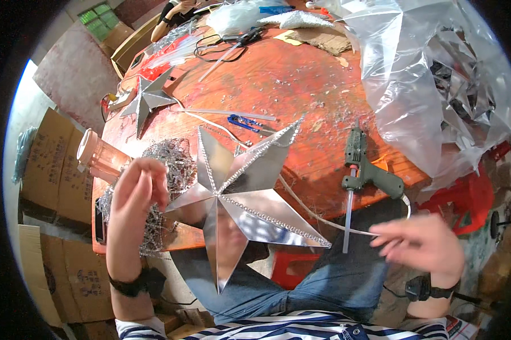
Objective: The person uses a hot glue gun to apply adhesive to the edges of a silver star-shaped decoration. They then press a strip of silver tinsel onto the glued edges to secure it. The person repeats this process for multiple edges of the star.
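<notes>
A large silver mirror-faced star [250,209] tilts over the front table edge, above my lap. Strings of small silver beads run along several of its ridges. My left hand [139,190] is closed, its bent fingers at the star's left point; the fingertips are partly hidden. Behind that hand lies a tangled heap of silver bead strings [173,161]. Off to the right, my right hand [420,241] is in the air, slightly blurred, fingers apart and nothing visible in them. Beyond it, a green glue gun [369,167] lies at the table edge with a clear glue stick [348,221] sticking out.
Blue-handled snips [250,123] and a smaller silver star [146,101] lie farther back on the red table [312,102]. A plastic cup [99,156] stands at the left. A large clear bag [403,73] of silver pieces fills the right. Another person's arm [163,24] shows at the far end.
</notes>
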`<state>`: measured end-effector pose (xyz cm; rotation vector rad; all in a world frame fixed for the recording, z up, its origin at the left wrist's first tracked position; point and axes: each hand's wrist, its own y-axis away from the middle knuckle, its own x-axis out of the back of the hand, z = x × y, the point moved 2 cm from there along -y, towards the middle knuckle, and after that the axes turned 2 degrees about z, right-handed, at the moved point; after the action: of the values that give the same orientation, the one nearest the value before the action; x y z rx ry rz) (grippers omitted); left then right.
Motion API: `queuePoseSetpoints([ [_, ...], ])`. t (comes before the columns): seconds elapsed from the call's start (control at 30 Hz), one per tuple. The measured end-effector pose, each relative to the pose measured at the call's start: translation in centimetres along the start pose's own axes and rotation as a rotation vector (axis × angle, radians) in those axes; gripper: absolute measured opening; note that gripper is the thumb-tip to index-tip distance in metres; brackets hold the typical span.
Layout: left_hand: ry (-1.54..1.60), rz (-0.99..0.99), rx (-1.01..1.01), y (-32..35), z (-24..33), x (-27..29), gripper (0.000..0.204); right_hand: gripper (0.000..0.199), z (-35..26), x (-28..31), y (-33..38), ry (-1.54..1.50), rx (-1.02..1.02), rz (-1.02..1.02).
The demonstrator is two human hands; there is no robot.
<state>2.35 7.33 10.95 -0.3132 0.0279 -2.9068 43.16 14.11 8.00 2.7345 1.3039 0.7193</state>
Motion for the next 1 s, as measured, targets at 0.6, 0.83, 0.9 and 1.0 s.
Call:
queuePoseSetpoints([
  [0.6,-0.674,0.169,-0.428,7.9,-6.1,-0.4,0.04,0.041,-1.2,1.8,-4.9,0.485,-0.054,0.452],
  [0.83,-0.194,0.111,-0.405,7.5,-10.6,0.9,0.078,0.1,-4.9,-0.9,-5.0,-0.189,0.164,0.537],
  [0.9,-0.027,0.134,-0.263,7.3,-11.1,0.4,0.09,0.096,-6.5,-1.5,-7.3,0.139,0.546,0.388],
  [1.0,0.024,0.035,-0.118,8.0,-11.2,1.4,0.088,0.094,-7.9,-2.6,-9.3,0.404,0.779,0.261],
])
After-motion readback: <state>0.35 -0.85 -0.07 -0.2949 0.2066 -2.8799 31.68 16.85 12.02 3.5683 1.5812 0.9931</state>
